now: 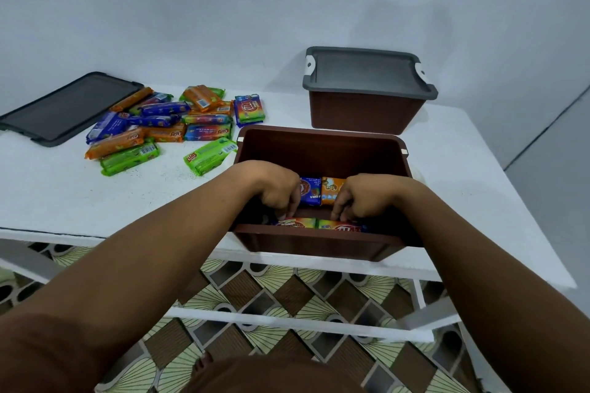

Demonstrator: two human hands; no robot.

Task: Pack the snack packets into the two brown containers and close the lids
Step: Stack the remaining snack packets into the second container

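Brown open container: plastic, lidless, at the near edge of the white table, right of centre; both hands reach down inside it.
Contents, middle: a blue packet and an orange packet side by side and touching, partly hidden by the hands.
Contents, near wall: two multicoloured packets, end to end along the inside of the near wall; only their upper edges show above the rim.
Left hand: inside the container on its left side, fingers bent downward, tips on the left multicoloured packet; whether they pinch it or only press cannot be told.
Right hand: inside on the right side, apart from the left hand, fingers bent downward onto the right multicoloured packet; grip likewise cannot be told.
Closed container: brown, far right on the table, just behind the open one; contents hidden.
Fitted grey lid: seated flat on the closed container, with white clips at both ends.
Loose grey lid: lying flat at the far left of the table.
Pile of snack packets: orange, blue, green and multicoloured, heaped between the loose grey lid and the open container.
Green packet: the one nearest the open container, just beside its left wall.
Tiled floor: patterned brown and cream, seen below the table.
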